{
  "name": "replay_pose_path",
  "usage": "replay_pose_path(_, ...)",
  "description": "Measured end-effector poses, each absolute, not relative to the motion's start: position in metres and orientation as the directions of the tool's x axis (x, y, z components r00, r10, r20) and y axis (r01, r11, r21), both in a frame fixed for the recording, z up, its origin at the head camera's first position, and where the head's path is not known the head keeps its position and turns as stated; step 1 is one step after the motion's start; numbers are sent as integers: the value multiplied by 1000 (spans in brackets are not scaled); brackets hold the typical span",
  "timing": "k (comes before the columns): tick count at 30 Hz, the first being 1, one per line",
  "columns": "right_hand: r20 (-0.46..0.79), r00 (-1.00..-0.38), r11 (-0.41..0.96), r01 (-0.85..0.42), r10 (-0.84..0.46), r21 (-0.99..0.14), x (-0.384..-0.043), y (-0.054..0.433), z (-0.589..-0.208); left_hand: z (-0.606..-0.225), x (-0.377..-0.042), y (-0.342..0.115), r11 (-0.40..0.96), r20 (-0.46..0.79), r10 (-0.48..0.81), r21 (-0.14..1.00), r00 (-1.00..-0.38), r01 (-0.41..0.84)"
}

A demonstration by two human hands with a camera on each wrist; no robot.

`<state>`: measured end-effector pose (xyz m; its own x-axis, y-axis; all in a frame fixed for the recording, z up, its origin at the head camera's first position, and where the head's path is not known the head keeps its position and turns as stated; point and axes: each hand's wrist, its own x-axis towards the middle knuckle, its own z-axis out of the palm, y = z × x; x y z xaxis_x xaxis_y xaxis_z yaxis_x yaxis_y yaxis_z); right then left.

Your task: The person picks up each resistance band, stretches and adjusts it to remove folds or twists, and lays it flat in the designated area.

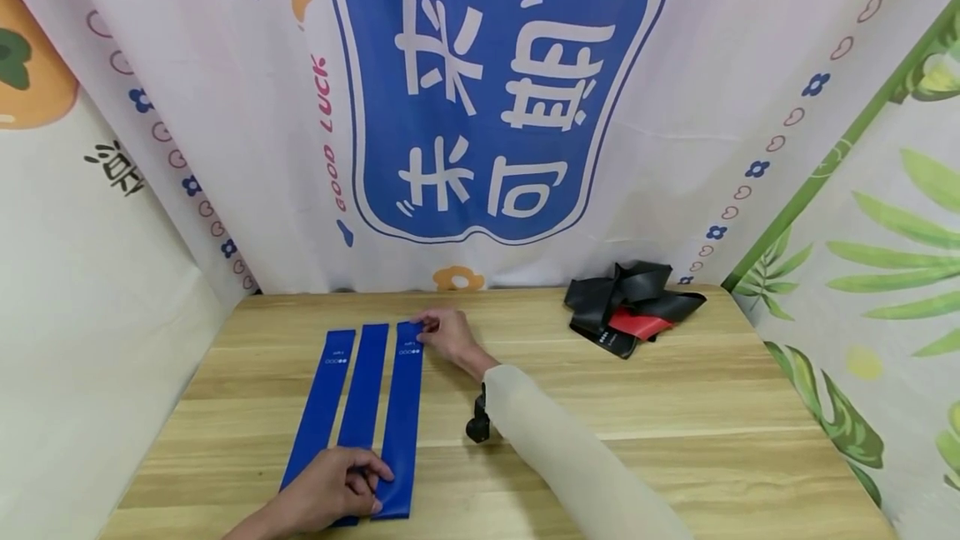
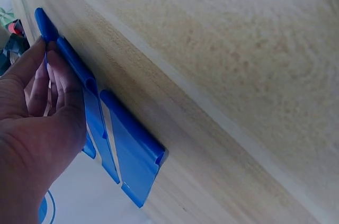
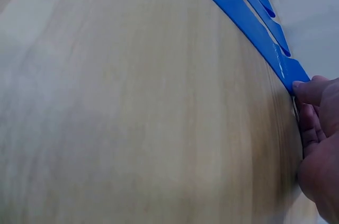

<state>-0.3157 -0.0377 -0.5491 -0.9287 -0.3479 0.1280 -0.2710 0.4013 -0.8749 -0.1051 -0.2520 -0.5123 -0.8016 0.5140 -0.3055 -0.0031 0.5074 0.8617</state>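
Observation:
Three blue resistance bands lie flattened side by side, lengthwise to me: a left band (image 1: pixel 313 407), a middle band (image 1: pixel 363 394) and a right band (image 1: pixel 403 411). White print marks the far ends of the outer two. My right hand (image 1: pixel 450 336) pinches the far end of the right band, thumb on top in the right wrist view. At that band's near end, my left hand (image 1: pixel 337 486) has its fingertips on the left edge; the left wrist view shows thumb and fingers pinching the blue band (image 2: pixel 46 25). This hand covers part of the middle band.
A loose pile of black bands (image 1: pixel 633 294) with a red band (image 1: pixel 637 324) lies at the back right of the wooden table (image 1: pixel 675 432). Printed cloth (image 1: pixel 285 215) hangs along the table's back edge, with more cloth on both sides.

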Motion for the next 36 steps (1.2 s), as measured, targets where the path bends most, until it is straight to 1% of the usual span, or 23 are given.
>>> replay_pose_path(4, 129, -919, 429, -294, -373, -854, -316, -38, -547, -511, -105, -253, 527, -270, 511, 849, -816, 49)
replay_pose_path(7, 126, -916, 443, -301, -381, -844, -316, -37, -544, -509, -106, -252, 536, -259, 506, 842, -823, 65)
replay_pose_path(13, 127, -917, 409, -288, -378, -866, -312, -29, -537, -504, -109, -249, 542, -221, 496, 835, -840, 100)
replay_pose_path(18, 118, -913, 424, -292, -389, -857, -310, -23, -530, -502, -113, -244, 565, -210, 474, 817, -855, 113)
replay_pose_path(27, 151, -889, 402, -339, -432, -850, -304, -15, -515, -494, -126, -233, 538, -164, 498, 828, -851, 155)
replay_pose_path(32, 163, -871, 387, -364, -463, -847, -298, -3, -505, -492, -132, -226, 537, -171, 503, 830, -847, 152)
replay_pose_path(36, 186, -846, 377, -405, -500, -833, -295, 11, -497, -490, -136, -217, 537, -188, 483, 835, -855, 119)
